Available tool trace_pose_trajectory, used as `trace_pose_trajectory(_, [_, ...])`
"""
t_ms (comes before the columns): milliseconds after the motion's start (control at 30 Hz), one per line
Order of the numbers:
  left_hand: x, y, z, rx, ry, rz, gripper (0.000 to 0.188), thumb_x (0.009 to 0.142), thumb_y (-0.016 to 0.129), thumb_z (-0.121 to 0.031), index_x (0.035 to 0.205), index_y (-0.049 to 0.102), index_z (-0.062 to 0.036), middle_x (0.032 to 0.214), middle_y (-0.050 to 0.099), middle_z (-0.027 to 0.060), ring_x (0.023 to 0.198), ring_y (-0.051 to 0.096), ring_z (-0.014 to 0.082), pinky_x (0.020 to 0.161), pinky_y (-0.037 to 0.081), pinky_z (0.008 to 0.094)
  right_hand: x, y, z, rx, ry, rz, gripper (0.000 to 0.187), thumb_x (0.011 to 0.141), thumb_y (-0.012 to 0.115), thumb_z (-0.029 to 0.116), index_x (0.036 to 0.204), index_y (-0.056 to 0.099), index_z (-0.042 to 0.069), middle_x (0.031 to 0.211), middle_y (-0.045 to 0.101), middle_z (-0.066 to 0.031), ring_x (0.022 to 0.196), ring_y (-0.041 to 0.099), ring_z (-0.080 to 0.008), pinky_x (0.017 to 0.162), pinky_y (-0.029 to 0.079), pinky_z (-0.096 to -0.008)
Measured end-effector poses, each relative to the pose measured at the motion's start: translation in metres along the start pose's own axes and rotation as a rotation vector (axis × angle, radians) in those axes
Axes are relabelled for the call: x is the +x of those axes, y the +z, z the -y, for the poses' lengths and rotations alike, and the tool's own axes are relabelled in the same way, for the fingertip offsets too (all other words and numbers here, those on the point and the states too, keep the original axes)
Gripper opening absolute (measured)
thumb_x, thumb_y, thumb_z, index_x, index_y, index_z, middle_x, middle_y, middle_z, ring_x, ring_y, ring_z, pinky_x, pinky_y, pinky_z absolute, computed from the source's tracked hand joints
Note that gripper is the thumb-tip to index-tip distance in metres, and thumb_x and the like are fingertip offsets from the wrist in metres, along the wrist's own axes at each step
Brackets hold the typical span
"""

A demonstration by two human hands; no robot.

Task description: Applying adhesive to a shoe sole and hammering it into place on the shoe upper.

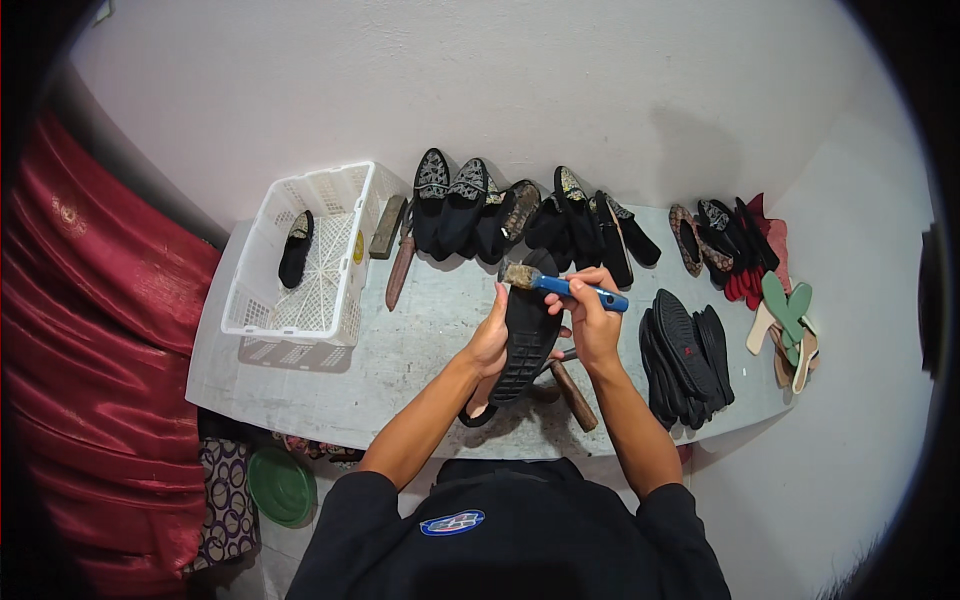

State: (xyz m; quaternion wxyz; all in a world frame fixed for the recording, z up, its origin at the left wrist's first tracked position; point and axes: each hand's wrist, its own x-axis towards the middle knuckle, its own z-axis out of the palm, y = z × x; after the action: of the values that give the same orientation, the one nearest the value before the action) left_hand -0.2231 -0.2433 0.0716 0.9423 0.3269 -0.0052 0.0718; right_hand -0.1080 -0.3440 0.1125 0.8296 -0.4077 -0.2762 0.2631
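My left hand [489,338] is closed round the edge of a black shoe [524,350], which is turned with its treaded sole toward me. Between the fingers of my right hand [598,322] is a paintbrush [588,291] with a blue handle. Its pale, worn bristles lie over the toe end of the sole; whether they touch it I cannot tell. Beneath my hands, a wooden-handled hammer [573,396] rests on the table, its head partly hidden. Part of a pinkish lining and black rim shows below the held shoe.
On the grey table [420,350] stands a white plastic basket [290,332] with one patterned shoe [296,255]. A knife-like tool [400,272] lies beside it. Shoes [468,210] line the wall. Black soles [688,355] and green shoe-shaped pieces [786,308] lie right; a red curtain [110,330] hangs left.
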Motion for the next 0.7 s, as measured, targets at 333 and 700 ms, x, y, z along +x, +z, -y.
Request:
trace_pose_trajectory(333, [0.001,0.004,0.001,-0.03,-0.004,0.04,0.092,0.083,0.01,-0.077,0.147,0.026,-0.0127,0.139,0.043,0.0201,0.102,0.06,0.0318,0.078,0.058,0.0495,0.011,-0.015,0.019,0.054,-0.115,-0.13,0.008,0.091,0.053,0.004,0.094,0.051,-0.002,0.086,0.06,-0.0191,0.066,0.064,-0.0241,0.057,0.054,-0.0322])
trace_pose_trajectory(700, [-0.003,-0.001,-0.005,-0.096,-0.051,0.024,0.11,0.073,0.002,-0.086,0.14,0.038,-0.0063,0.125,0.055,0.0154,0.103,0.06,0.0292,0.078,0.058,0.0458,0.005,-0.027,0.012,0.133,-0.079,0.025,0.008,0.09,0.052,0.004,0.088,0.051,-0.003,0.084,0.061,-0.0186,0.065,0.064,-0.0237,0.056,0.052,-0.0322])
